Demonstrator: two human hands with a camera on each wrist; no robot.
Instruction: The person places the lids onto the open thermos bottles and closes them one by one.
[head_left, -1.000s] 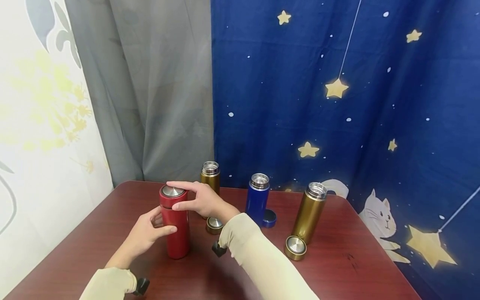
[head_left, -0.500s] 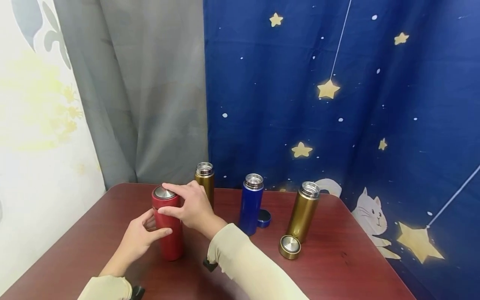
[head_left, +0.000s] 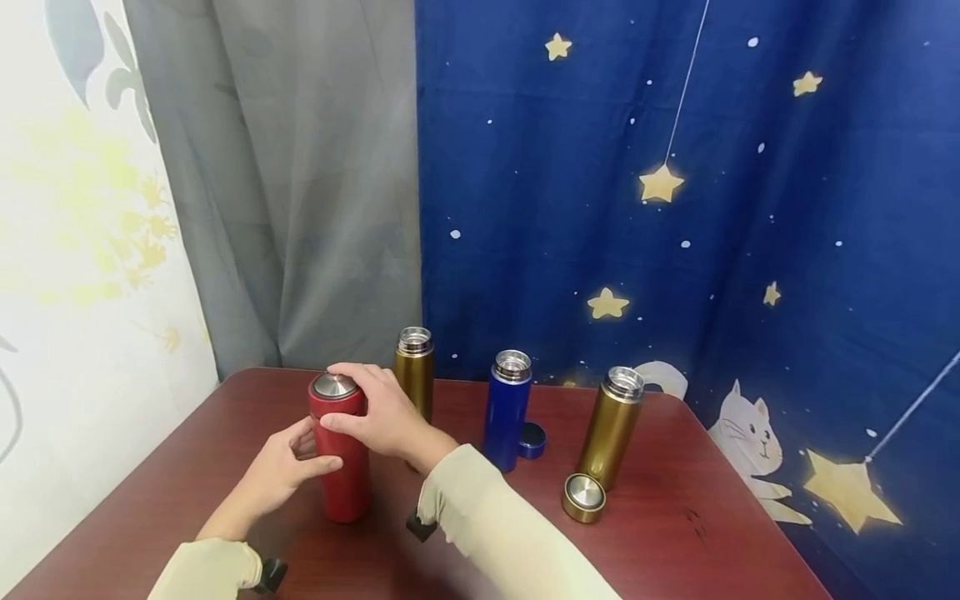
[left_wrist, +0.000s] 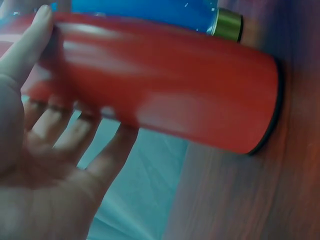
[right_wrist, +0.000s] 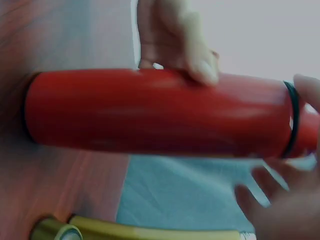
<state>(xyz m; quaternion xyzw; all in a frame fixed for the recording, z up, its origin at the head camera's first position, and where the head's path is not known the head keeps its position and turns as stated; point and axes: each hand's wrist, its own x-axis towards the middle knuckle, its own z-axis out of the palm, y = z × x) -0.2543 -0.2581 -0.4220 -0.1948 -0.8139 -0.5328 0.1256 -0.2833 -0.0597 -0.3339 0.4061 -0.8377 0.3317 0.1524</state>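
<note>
A red thermos (head_left: pixel 347 487) stands upright on the left part of the table. My left hand (head_left: pixel 276 468) holds its upper body, thumb across the near side and fingers round the far side. Over the steel-topped red lid (head_left: pixel 335 386) lies my right hand (head_left: pixel 381 414), fingers on the top edge and thumb against the side. A dark ring (right_wrist: pixel 294 120) shows at the seam between lid and body in the right wrist view. There, the fingers of the right hand (right_wrist: pixel 287 205) are spread below the lid end. The dark base of the thermos (left_wrist: pixel 267 115) meets the table in the left wrist view.
Behind and to the right stand a gold thermos (head_left: pixel 415 375), a blue thermos (head_left: pixel 506 421) and another gold thermos (head_left: pixel 611 429), all lidless. A blue lid (head_left: pixel 532 440) and a gold lid (head_left: pixel 583 497) lie on the wooden table (head_left: pixel 675 542). Curtains (head_left: pixel 510 208) hang behind.
My right hand has turned on the lid, its thumb moving left across the front. The right wrist now covers the gold lid behind it. The left hand keeps its hold; the head view shifts slightly.
</note>
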